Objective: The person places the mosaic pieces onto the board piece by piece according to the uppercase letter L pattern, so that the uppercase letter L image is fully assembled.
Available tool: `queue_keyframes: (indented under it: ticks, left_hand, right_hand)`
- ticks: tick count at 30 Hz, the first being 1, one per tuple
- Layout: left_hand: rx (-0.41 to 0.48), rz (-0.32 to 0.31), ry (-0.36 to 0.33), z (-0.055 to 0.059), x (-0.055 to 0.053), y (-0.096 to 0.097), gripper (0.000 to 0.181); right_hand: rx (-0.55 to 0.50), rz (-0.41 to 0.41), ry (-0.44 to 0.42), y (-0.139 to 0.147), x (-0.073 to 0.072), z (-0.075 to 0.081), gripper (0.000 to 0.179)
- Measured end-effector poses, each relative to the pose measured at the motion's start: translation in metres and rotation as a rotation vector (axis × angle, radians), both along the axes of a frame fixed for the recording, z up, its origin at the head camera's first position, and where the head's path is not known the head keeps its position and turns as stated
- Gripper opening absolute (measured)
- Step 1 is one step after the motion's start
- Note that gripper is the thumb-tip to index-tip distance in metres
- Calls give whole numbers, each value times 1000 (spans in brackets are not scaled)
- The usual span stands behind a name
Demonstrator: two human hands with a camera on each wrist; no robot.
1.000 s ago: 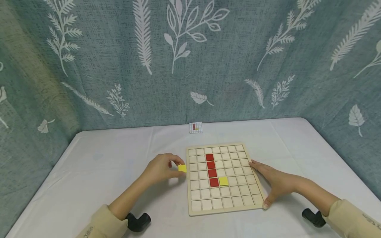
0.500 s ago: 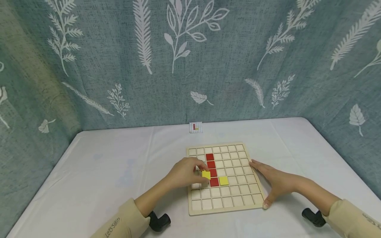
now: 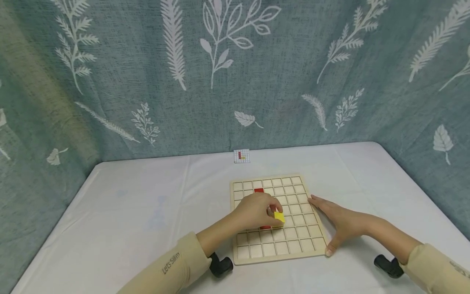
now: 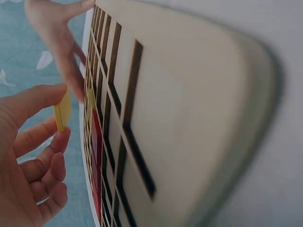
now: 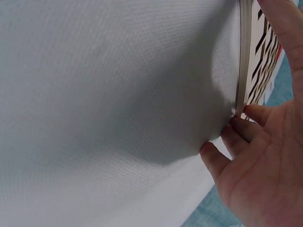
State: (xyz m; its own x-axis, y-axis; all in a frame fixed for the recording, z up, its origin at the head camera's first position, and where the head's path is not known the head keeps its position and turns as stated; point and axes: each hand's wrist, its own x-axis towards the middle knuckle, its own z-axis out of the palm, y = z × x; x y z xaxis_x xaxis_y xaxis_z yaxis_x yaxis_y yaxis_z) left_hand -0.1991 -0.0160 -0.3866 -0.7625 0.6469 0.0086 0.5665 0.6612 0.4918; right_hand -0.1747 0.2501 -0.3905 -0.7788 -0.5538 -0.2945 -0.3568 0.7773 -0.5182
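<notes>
My left hand (image 3: pixel 255 210) hovers over the wooden grid board (image 3: pixel 279 257) and pinches a small square yellow tile (image 3: pixel 279 217) between thumb and fingertips. In the left wrist view this tile (image 4: pixel 62 112) stands apart from the board's surface. Red tiles (image 3: pixel 259 190) lie in one column of the grid, mostly covered by my left hand in the head view. Another yellow tile (image 4: pixel 91 100) sits in the grid beyond the red ones. My right hand (image 3: pixel 346 224), fingers extended and thumb spread, rests against the board's right edge, as the right wrist view also shows.
A small pattern card (image 3: pixel 242 156) with red and yellow marks lies near the back edge of the white-covered table (image 3: pixel 139 196). Behind the table hangs a blue-green leaf-print curtain (image 3: pixel 198 122). Black fittings (image 3: pixel 221 266) stick out below both sleeves.
My left hand has carried the yellow tile rightward from the board's left edge, past the red column, to above the grid's middle. My right hand stays at the board's edge.
</notes>
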Motion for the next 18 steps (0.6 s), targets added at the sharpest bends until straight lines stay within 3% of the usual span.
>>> queue_keyframes:
  ticks: [18]
  left_hand:
    - [-145, -46, 107, -8, -7, 22, 25]
  right_hand:
    - [-16, 4, -3, 2, 0, -1, 133]
